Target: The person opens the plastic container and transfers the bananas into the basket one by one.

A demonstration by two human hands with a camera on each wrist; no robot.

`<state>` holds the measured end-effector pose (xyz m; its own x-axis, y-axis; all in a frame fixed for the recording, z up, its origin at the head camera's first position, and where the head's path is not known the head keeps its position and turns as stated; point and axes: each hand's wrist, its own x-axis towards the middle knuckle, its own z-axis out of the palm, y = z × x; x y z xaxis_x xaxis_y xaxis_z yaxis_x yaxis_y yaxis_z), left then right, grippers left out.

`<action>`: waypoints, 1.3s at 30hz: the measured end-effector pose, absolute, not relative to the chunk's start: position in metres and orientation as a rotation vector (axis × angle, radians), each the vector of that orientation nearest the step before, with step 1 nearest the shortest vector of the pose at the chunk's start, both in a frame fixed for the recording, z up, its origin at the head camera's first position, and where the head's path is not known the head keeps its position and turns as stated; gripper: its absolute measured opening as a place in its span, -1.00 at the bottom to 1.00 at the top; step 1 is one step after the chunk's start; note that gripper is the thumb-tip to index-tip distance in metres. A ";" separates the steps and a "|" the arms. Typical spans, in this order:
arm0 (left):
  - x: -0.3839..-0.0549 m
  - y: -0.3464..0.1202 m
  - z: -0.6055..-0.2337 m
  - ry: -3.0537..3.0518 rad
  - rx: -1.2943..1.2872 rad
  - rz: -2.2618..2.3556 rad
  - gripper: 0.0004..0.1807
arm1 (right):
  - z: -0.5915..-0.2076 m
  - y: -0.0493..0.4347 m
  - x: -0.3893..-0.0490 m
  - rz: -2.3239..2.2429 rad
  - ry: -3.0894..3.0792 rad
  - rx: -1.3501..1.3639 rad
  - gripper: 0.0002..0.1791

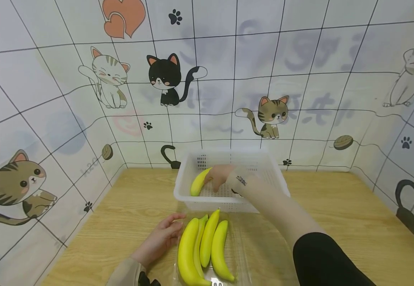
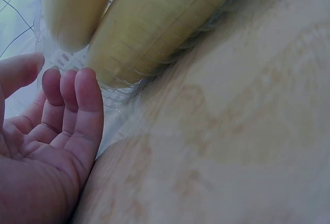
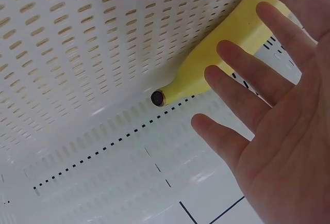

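A single yellow banana [image 1: 199, 182] lies at the left inside a white perforated basket [image 1: 182, 196]. Over it reaches my right hand [image 1: 221, 174]; in the right wrist view, the fingers of this hand [image 3: 278, 131] are spread and extended beside the banana [image 3: 206, 72], whose dark stem end shows. Several more bananas [image 1: 189, 254] lie side by side in a clear plastic tray [image 1: 242, 254] in front of the basket. My left hand [image 1: 162, 238] is at the tray's left edge, its fingers slightly bent; in the left wrist view, the fingertips are close to the clear wall, and contact is hard to tell.
The basket and tray stand on a wood-patterned tabletop [image 1: 131, 198], the basket towards the back wall. Tiled-pattern walls [image 1: 221, 79] with cartoon cats enclose the table at the back and both sides.
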<state>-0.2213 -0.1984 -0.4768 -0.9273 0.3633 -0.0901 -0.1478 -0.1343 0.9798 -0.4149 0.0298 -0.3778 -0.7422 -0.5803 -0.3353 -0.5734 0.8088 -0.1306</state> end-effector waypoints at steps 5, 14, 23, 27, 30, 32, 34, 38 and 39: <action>-0.222 -0.198 -0.476 1.805 0.240 2.125 -0.53 | -0.377 0.030 -0.415 -0.015 2.642 -0.866 -0.37; -0.221 -0.199 -0.477 1.831 0.276 2.089 -0.54 | -0.372 0.036 -0.411 -0.009 2.631 -0.945 -0.38; -0.221 -0.197 -0.476 1.829 0.235 2.097 -0.52 | -0.363 0.055 -0.419 0.062 2.689 -0.913 -0.40; -0.220 -0.197 -0.475 1.814 0.237 2.113 -0.51 | -0.353 0.065 -0.416 0.015 2.680 -0.911 -0.40; -0.220 -0.197 -0.476 1.811 0.236 2.121 -0.52 | -0.347 0.071 -0.415 -0.023 2.676 -0.915 -0.39; -0.220 -0.197 -0.476 1.808 0.233 2.126 -0.53 | -0.343 0.074 -0.414 -0.038 2.677 -0.935 -0.38; -0.220 -0.197 -0.476 1.803 0.235 2.131 -0.55 | -0.338 0.076 -0.413 -0.064 2.676 -0.961 -0.38; -0.220 -0.198 -0.477 1.792 0.246 2.134 -0.58 | -0.329 0.080 -0.405 -0.127 2.674 -1.032 -0.40; -0.220 -0.198 -0.477 1.793 0.253 2.131 -0.58 | -0.326 0.081 -0.402 -0.143 2.673 -1.058 -0.40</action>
